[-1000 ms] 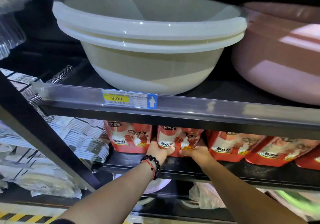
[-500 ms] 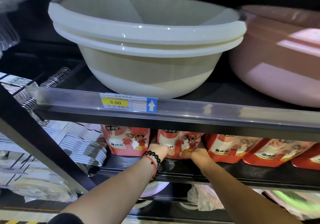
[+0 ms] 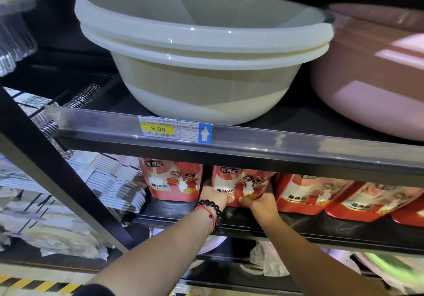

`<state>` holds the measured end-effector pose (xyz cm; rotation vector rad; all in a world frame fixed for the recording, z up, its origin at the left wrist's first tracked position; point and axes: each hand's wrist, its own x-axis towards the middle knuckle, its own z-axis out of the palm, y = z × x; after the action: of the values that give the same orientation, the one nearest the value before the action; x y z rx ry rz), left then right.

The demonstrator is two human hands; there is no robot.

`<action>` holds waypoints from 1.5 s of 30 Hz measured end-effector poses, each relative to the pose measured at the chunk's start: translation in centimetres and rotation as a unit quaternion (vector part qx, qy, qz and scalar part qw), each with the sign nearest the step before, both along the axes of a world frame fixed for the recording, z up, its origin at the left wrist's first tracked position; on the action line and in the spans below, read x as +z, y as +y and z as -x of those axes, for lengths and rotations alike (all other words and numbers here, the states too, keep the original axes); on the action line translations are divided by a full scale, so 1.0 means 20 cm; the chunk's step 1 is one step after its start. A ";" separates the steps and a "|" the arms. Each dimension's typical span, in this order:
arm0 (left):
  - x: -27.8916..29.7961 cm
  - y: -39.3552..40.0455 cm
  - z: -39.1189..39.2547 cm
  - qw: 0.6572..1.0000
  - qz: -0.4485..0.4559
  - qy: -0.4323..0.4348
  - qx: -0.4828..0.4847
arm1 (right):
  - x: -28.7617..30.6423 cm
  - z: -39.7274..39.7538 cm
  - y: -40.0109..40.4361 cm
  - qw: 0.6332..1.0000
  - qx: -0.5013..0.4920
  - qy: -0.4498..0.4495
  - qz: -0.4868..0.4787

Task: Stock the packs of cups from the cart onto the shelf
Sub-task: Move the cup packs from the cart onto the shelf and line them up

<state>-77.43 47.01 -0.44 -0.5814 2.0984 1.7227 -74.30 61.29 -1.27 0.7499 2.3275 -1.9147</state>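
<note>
Dark store shelving, two tiers in view. Upper tier: stack of white basins (image 3: 202, 50), pink basin (image 3: 376, 71) to its right, touching at the rims. Clear price rail (image 3: 275, 144) along the upper shelf edge, blue-and-yellow tag (image 3: 174, 129) reading 9.00. Lower shelf (image 3: 298, 227): row of red cup packs standing along the front; those at right lean. Left of the frame post, bundled white hangers (image 3: 110, 181). Held pack (image 3: 241, 184) second from left, upright, just beside the leftmost pack (image 3: 172, 180). Left hand (image 3: 213, 198), beaded bracelet (image 3: 212, 211) on wrist, grips its lower left corner, thumb across the front; right hand (image 3: 260, 204) grips the lower right, fingers curled around the base
</note>
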 end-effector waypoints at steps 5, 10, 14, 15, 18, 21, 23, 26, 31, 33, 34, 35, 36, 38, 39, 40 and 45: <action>-0.06 0.05 -0.10 0.996 0.011 0.069 0.062 | -0.06 -0.06 -0.04 0.991 -0.049 0.021 -0.120; -0.06 0.04 -0.13 0.994 0.036 0.086 0.057 | -0.02 -0.06 -0.04 0.991 -0.041 0.011 -0.126; -0.03 -0.01 -0.30 0.992 0.043 0.112 0.037 | -0.05 -0.20 -0.14 0.987 -0.127 0.048 -0.082; -0.02 -0.05 -0.36 0.992 0.024 0.116 0.043 | -0.07 -0.25 -0.18 0.987 -0.135 0.056 -0.070; -0.03 -0.27 -0.44 0.980 0.035 0.156 0.115 | -0.10 -0.35 -0.33 0.996 -0.045 0.060 -0.043; -0.02 -0.50 -0.36 0.960 0.085 0.187 0.188 | -0.08 -0.28 -0.51 0.996 0.083 0.032 -0.022; 0.00 -0.61 -0.28 0.957 0.089 0.199 0.191 | -0.04 -0.18 -0.63 0.990 0.139 0.010 0.006; 0.03 -0.67 -0.20 0.962 0.091 0.195 0.167 | -0.01 -0.07 -0.76 0.992 0.115 0.011 0.051; 0.02 -0.66 -0.08 0.974 0.076 0.155 0.147 | -0.11 0.10 -0.81 0.997 0.046 -0.017 0.062; 0.05 -0.65 -0.06 0.974 0.078 0.150 0.149 | -0.21 0.16 -0.80 0.998 0.044 -0.017 0.035; 0.06 -0.65 -0.05 0.975 0.078 0.144 0.149 | -0.22 0.17 -0.80 0.999 0.044 -0.017 0.018; 0.06 -0.65 -0.04 0.975 0.081 0.142 0.149 | -0.22 0.17 -0.81 0.999 0.043 -0.019 0.003; 0.07 -0.65 -0.04 0.975 0.085 0.142 0.148 | -0.21 0.17 -0.82 0.999 0.045 -0.023 -0.010; 0.07 -0.65 -0.04 0.975 0.083 0.146 0.147 | -0.18 0.16 -0.83 0.998 0.049 -0.032 -0.023; 0.06 -0.66 -0.04 0.976 0.076 0.145 0.145 | -0.16 0.16 -0.83 0.998 0.051 -0.037 -0.025; 0.06 -0.66 -0.05 0.978 0.069 0.142 0.139 | -0.13 0.14 -0.83 0.998 0.050 -0.040 -0.027; 0.01 -0.64 -0.19 0.986 0.019 0.124 0.110 | 0.02 -0.02 -0.80 0.996 0.084 0.007 0.026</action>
<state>-73.67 34.30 -0.17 -0.6609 2.3139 1.9684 -73.82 45.23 -0.90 0.5194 2.2593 -1.9060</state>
